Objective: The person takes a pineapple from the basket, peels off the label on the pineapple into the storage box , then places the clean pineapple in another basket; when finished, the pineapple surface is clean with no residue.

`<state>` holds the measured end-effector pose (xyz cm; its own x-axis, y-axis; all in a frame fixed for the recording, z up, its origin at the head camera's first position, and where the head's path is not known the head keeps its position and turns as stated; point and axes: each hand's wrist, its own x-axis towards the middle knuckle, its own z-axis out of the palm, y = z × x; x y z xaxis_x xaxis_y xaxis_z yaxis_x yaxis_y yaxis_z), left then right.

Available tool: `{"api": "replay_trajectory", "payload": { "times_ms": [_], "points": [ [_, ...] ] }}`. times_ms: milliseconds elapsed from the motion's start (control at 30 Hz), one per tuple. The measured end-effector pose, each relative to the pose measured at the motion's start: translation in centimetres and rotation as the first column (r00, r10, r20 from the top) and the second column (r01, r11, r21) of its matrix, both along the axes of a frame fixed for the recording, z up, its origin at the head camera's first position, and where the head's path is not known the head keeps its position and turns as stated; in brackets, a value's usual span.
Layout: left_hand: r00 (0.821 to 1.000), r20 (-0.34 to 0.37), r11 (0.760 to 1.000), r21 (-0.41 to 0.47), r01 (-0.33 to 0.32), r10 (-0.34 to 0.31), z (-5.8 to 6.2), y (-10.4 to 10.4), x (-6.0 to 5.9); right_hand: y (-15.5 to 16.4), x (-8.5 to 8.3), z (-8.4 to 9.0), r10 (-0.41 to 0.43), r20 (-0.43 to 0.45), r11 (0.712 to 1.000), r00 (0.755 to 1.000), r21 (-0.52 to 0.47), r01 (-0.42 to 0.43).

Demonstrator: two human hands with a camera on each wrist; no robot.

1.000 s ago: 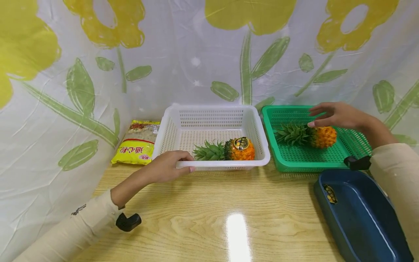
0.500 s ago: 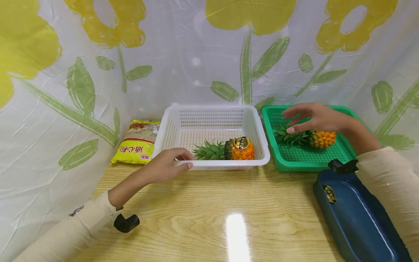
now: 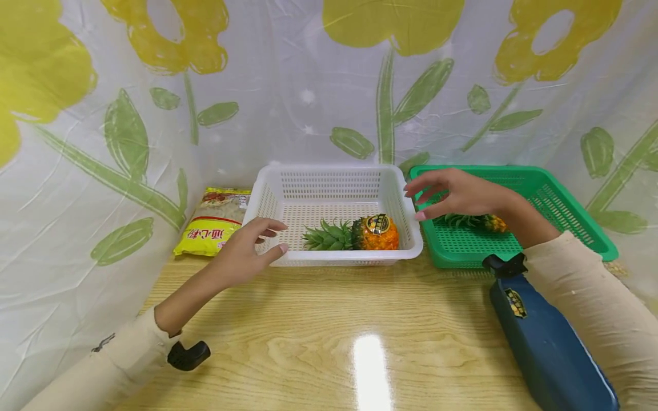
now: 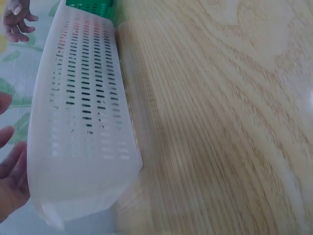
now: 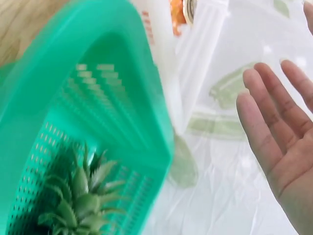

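My left hand (image 3: 244,254) is at the front left corner of the white plastic basket (image 3: 339,258), fingers loosely bent, with nothing in its grasp. Inside that basket a small pineapple (image 3: 382,237) lies on its side at the front right, a dark label on its skin. My right hand (image 3: 457,197), also holding nothing, hovers over the left part of the green basket (image 3: 576,220), fingertips by the white basket's right rim. Partly hidden beneath it, a second pineapple (image 3: 496,224) lies in the green basket; its leafy crown (image 5: 83,200) shows in the right wrist view.
A yellow bag of food (image 3: 208,228) leans beside the white basket's left side. At the front right stands a dark blue tub (image 3: 550,342) with a gold and black label, partly under the right sleeve. A flower-printed curtain (image 3: 303,103) hangs behind the wooden table (image 3: 288,331).
My right hand has moved left, from above the pineapple in the green basket to the white basket's right rim. My left hand has drawn back slightly left from the white basket's front rim.
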<state>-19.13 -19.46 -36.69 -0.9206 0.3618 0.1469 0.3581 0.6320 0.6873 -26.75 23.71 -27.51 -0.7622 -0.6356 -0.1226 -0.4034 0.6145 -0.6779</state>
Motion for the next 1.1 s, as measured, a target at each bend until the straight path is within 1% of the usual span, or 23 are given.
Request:
{"api": "replay_trajectory", "payload": {
  "times_ms": [167, 267, 333, 467, 567, 700, 800, 967, 1100],
  "points": [
    [0.994, -0.05, 0.996, 0.0, -0.094, 0.094, 0.0, -0.7, 0.0, -1.5, -0.3, -0.7, 0.044, 0.002, 0.999, 0.999, -0.009, -0.044],
    [0.988, -0.064, 0.99, -0.012, -0.142, 0.141, -0.3, -0.9, -0.1, -2.3, -0.6, -1.1, 0.065, -0.006, 0.998, 0.998, 0.005, -0.065],
    [0.985, -0.053, 0.985, -0.029, -0.168, 0.166, -0.4, -1.0, -0.2, -2.9, -0.8, -1.3, 0.081, -0.016, 0.997, 0.997, 0.02, -0.081],
    [0.979, 0.013, 0.976, -0.08, -0.203, 0.204, -0.7, -1.4, -0.3, -4.2, -1.2, -1.6, 0.112, -0.002, 0.993, 0.994, 0.034, -0.112],
    [0.974, 0.057, 0.971, -0.113, -0.211, 0.218, -1.1, -1.7, -0.3, -5.0, -1.5, -1.7, 0.121, 0.037, 0.992, 0.992, 0.042, -0.122],
    [0.971, 0.078, 0.969, -0.119, -0.216, 0.226, -1.8, -1.8, -0.6, -6.0, -2.1, -1.9, 0.109, 0.078, 0.992, 0.991, 0.062, -0.114],
    [0.969, 0.089, 0.969, -0.112, -0.222, 0.232, -2.1, -1.8, -0.6, -6.6, -2.7, -2.2, 0.098, 0.089, 0.991, 0.991, 0.081, -0.105],
    [0.96, 0.131, 0.966, -0.112, -0.233, 0.246, -2.3, -1.8, -0.5, -7.4, -3.5, -2.5, 0.079, 0.116, 0.988, 0.99, 0.121, -0.093],
    [0.96, 0.15, 0.97, -0.102, -0.222, 0.236, -2.4, -1.8, -0.8, -7.9, -4.1, -2.5, 0.073, 0.143, 0.985, 0.987, 0.146, -0.094]
  ]
}}
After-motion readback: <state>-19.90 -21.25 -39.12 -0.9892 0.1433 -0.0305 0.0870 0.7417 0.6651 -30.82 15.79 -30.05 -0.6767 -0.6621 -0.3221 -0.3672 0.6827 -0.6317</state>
